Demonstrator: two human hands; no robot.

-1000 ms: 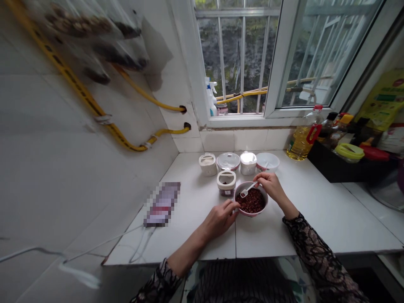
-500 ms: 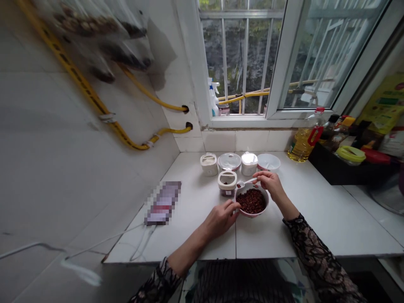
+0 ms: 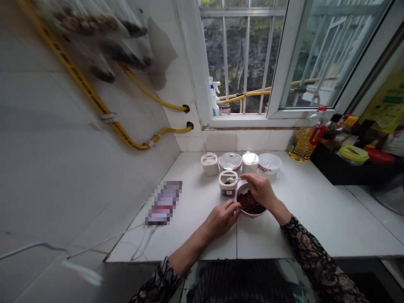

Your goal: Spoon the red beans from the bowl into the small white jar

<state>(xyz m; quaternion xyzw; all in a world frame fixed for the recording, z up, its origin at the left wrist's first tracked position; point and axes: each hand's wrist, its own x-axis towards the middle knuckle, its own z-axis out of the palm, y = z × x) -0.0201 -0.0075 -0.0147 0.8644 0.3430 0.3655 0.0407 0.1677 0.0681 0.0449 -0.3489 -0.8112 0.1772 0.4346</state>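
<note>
My right hand (image 3: 260, 190) is closed on the handle of a small white spoon (image 3: 233, 179), whose bowl is over the opening of a spice jar (image 3: 227, 189) with a cream rim. Dark reddish contents show in the jar. Just right of it stands a bowl (image 3: 252, 215) of dark red dried spice (image 3: 248, 203), perhaps peppercorns; my right hand hides part of it. My left hand (image 3: 225, 215) grips the bowl's left rim, thumb and fingers pressed against it.
Behind the jar are two lidded containers (image 3: 209, 164) (image 3: 250, 163), a covered bowl (image 3: 230, 161) and a white bowl (image 3: 269, 162). A blurred-out phone-like object (image 3: 164, 203) lies left, with a cable. An oil bottle (image 3: 301, 143) and a black condiment box (image 3: 331, 168) stand right.
My right hand has moved left with the spoon, from above the bowl to the jar's opening. My left hand stays at the bowl's rim.
</note>
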